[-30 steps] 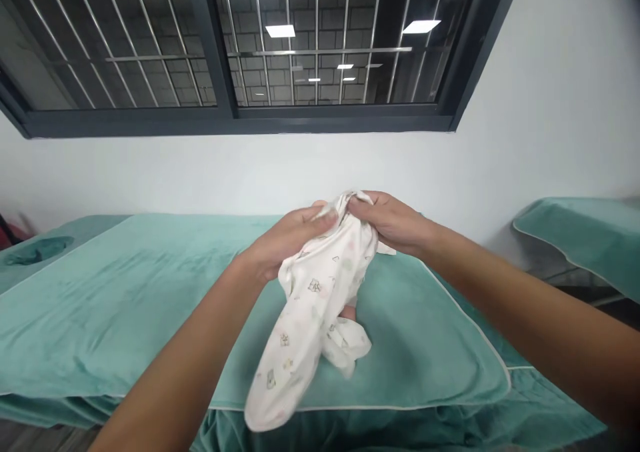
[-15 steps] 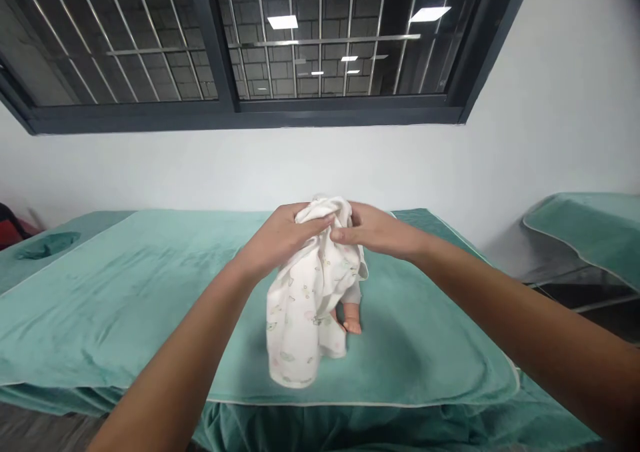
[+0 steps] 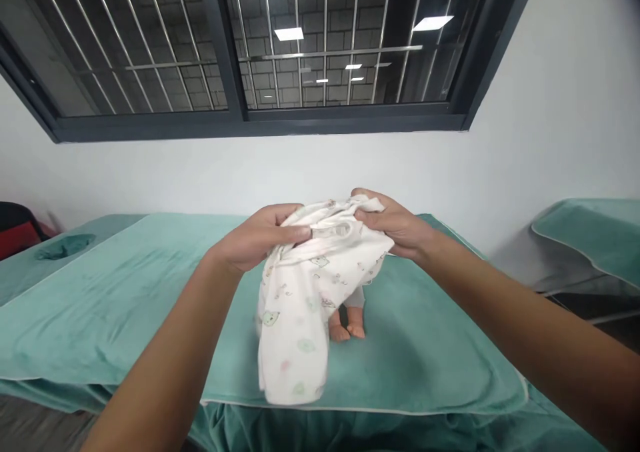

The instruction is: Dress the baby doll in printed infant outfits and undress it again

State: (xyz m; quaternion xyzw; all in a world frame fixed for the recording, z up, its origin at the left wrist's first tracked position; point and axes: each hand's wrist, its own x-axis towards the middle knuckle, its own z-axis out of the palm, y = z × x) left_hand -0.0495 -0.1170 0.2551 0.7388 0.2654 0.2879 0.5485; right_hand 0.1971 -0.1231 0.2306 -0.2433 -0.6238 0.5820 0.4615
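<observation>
Head cam: vs ½ sec ago, the hands have moved apart & the printed baby garment [image 3: 295,329] has gone from a tight bunch to a wider spread. A rolled or folded edge w/ a small ring-like gap now shows btwn the hands, poss. the neckline, tho can't say for sure. Both doll feet [image 3: 347,331] now show next to the hanging part, where one was mostly covered. Prob. means the fabric is being sorted out & its edge found; it looks far from flat, so more straightening seems needed.

Garment loc: held up over the teal bed cover [image 3: 425,345], roughly mid-view, long panel dangling toward the near edge. Rest of the doll is hidden behind the cloth except a bit of white clothing above the feet, so can't tell its posture.

L hand [image 3: 265,237]: pinching the cloth's upper L side, thumb laid across the top pointing inward, other fingers mostly tucked behind. R hand [image 3: 393,224]: a bit higher, gripping the opp. upper corner btwn thumb & curled fingers. Forearms come up from the lower corners, angled inward; neither hand has let go.
</observation>
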